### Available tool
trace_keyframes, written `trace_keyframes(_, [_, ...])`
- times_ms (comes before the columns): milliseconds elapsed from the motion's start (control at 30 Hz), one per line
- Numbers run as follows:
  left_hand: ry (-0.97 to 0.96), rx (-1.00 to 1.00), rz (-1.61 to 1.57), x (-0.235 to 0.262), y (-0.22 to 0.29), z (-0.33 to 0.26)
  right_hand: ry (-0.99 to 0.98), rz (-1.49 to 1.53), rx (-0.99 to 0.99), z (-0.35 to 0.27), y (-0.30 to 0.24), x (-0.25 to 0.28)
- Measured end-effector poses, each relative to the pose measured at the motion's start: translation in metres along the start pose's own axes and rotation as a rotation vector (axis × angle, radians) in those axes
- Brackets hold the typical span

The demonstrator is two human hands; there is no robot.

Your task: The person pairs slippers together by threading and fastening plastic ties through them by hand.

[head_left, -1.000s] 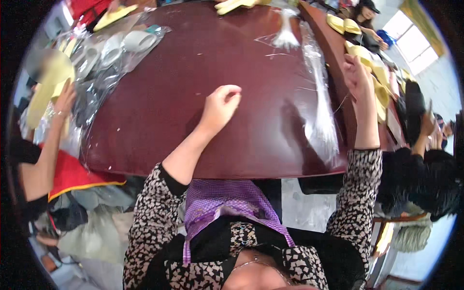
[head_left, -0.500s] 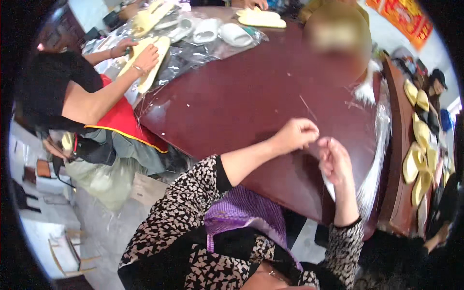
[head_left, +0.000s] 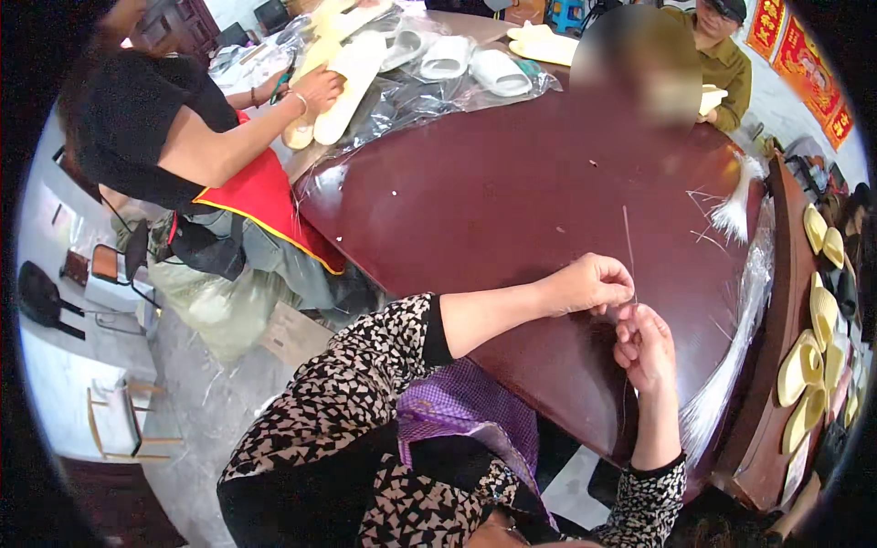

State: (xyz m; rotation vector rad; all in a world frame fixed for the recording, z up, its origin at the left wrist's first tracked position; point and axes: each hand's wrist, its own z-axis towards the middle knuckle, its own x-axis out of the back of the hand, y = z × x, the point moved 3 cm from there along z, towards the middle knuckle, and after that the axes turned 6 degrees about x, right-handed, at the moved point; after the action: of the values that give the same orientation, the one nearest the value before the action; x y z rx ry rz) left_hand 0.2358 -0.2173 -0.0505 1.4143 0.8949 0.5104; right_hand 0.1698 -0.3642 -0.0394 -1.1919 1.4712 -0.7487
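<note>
Over the dark red tabletop (head_left: 475, 183), my left hand (head_left: 594, 281) is closed, its thumb and fingertips pinched on a thin strand (head_left: 628, 237). The strand sticks up past the fingertips, away from me. Just below and to the right, my right hand (head_left: 647, 349) is closed too, with thumb and forefinger pinched on the same strand near the left fingertips. A fine line seems to run down below the right hand. Beside the right forearm, a long bundle of white strands (head_left: 708, 406) lies along the table's right edge, partly in clear plastic.
At the left, a co-worker's hand (head_left: 320, 89) rests on pale yellow slippers (head_left: 352, 91). White slippers (head_left: 446, 58) lie on clear plastic at the back. More white strands (head_left: 733, 215) lie at the far right. Yellow slippers (head_left: 804, 370) sit beyond a raised brown edge (head_left: 763, 411).
My hands have come closer together, the fingertips now nearly meeting at the strand. The whole view has shifted, so the table and slippers appear farther right and lower.
</note>
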Motion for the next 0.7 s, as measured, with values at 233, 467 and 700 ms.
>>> trace_keyframes(233, [0.049,0.025,-0.032,0.006,-0.006,0.002,0.032,0.081,0.062,0.003,0.003,0.010])
trace_keyframes(467, [0.096,0.041,-0.057,0.011,-0.006,0.004,0.087,0.206,0.128,0.004,0.001,0.017])
trace_keyframes(700, [0.086,0.052,-0.051,0.009,-0.008,0.003,0.008,0.148,0.126,0.001,0.003,0.013])
